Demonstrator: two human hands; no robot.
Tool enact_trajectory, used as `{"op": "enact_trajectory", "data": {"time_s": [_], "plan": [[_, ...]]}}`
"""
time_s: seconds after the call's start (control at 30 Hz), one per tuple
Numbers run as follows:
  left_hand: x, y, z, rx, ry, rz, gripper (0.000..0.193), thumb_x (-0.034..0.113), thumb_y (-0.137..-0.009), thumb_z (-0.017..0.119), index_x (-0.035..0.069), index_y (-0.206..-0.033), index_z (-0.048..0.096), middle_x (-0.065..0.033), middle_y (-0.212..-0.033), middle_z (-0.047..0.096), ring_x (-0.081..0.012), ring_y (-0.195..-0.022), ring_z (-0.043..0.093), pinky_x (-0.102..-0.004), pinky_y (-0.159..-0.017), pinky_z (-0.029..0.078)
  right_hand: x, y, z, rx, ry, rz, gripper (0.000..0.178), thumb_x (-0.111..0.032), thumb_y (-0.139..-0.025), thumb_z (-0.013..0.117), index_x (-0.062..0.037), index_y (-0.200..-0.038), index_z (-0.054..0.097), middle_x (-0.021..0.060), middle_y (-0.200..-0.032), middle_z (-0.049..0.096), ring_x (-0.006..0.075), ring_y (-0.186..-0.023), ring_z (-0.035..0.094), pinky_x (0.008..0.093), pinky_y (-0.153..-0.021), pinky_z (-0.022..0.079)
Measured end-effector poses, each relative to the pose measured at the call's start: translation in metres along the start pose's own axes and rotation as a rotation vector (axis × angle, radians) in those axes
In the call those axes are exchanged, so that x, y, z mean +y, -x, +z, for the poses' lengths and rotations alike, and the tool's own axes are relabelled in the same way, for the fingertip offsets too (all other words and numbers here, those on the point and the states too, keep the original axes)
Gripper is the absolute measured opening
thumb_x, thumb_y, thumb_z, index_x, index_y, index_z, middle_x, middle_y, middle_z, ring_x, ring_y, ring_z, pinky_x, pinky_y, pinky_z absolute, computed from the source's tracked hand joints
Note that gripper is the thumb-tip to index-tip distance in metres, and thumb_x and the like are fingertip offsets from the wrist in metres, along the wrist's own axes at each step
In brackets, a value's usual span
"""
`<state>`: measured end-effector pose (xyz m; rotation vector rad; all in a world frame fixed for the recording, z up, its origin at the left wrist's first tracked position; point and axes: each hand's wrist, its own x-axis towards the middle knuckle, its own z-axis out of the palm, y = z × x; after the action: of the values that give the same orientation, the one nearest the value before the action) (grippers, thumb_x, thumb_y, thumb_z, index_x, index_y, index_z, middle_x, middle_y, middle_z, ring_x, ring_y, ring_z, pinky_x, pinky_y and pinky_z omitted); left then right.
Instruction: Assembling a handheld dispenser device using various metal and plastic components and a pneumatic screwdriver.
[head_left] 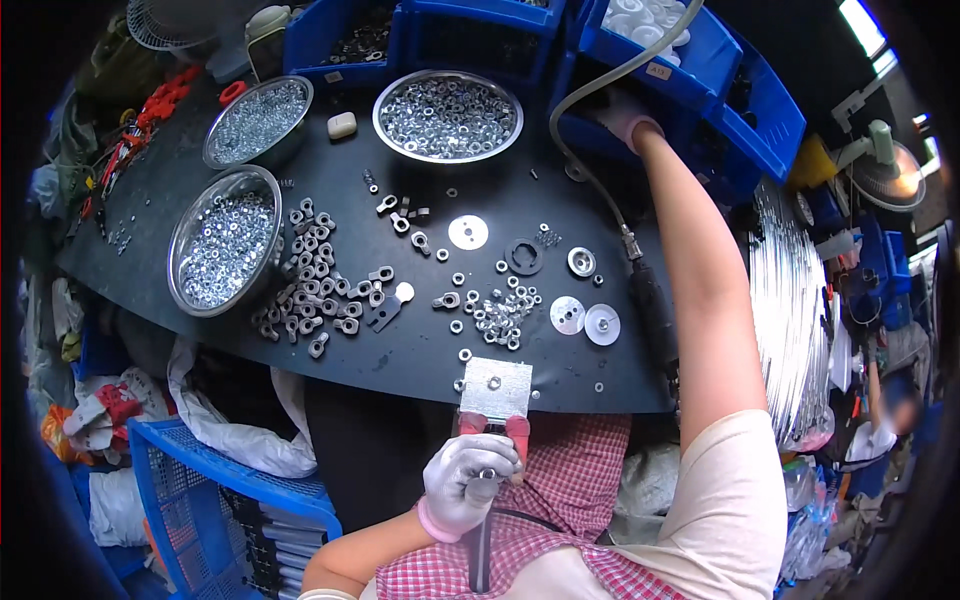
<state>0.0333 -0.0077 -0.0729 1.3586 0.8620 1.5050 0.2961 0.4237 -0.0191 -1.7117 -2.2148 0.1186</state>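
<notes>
A square metal plate (495, 388) sits at the counter (420, 350) edge, six o'clock, left hand (466, 483) clamped on its red-handled tool (490, 430), right hand (628, 118) reaching into a blue bin (740, 110), grip unclear.

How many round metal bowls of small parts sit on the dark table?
3. One bowl is at the far left, a second bowl lies nearer at the left edge, and a third bowl is at the far centre. None seems hidden.
</notes>
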Motion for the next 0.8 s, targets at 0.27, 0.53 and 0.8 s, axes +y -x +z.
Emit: {"op": "enact_trajectory", "data": {"time_s": [0.27, 0.53, 0.8], "plan": [[0.0, -0.001, 0.0, -0.014, 0.033, 0.007, 0.05, 0.046, -0.093, 0.046, 0.0, -0.077, 0.059, -0.0127, -0.081, 0.062, -0.0228, -0.077, 0.065, -0.0322, -0.068, 0.054, -0.018, 0.02, -0.019, 0.107, 0.28, -0.163, 0.055, -0.026, -0.073, 0.072, -0.0156, -0.124, 0.055, 0.0153, -0.121, 0.057, 0.0334, -0.115, 0.051, 0.0395, -0.098, 0.041], [-0.007, 0.002, -0.003, -0.035, 0.016, 0.07, 0.035, 0.037, -0.094, 0.052, 0.004, -0.087, 0.06, -0.0093, -0.086, 0.063, -0.0217, -0.078, 0.065, -0.0318, -0.069, 0.051, -0.051, 0.085, -0.018, 0.475, -0.085, -0.228, 0.04, -0.025, -0.073, 0.073, -0.0197, -0.111, 0.063, 0.0098, -0.102, 0.063, 0.0264, -0.096, 0.063, 0.0347, -0.083, 0.05], [-0.002, -0.002, -0.002, -0.052, 0.025, 0.019, 0.048, 0.046, -0.093, 0.046, 0.0, -0.081, 0.057, -0.0127, -0.084, 0.06, -0.0213, -0.077, 0.065, -0.0306, -0.067, 0.054, -0.026, 0.079, 0.018, 0.148, -1.121, 0.388, 0.042, -0.023, -0.085, 0.067, 0.0005, -0.117, 0.055, 0.0108, -0.103, 0.063, 0.0178, -0.093, 0.06, 0.0295, -0.08, 0.049]]}}
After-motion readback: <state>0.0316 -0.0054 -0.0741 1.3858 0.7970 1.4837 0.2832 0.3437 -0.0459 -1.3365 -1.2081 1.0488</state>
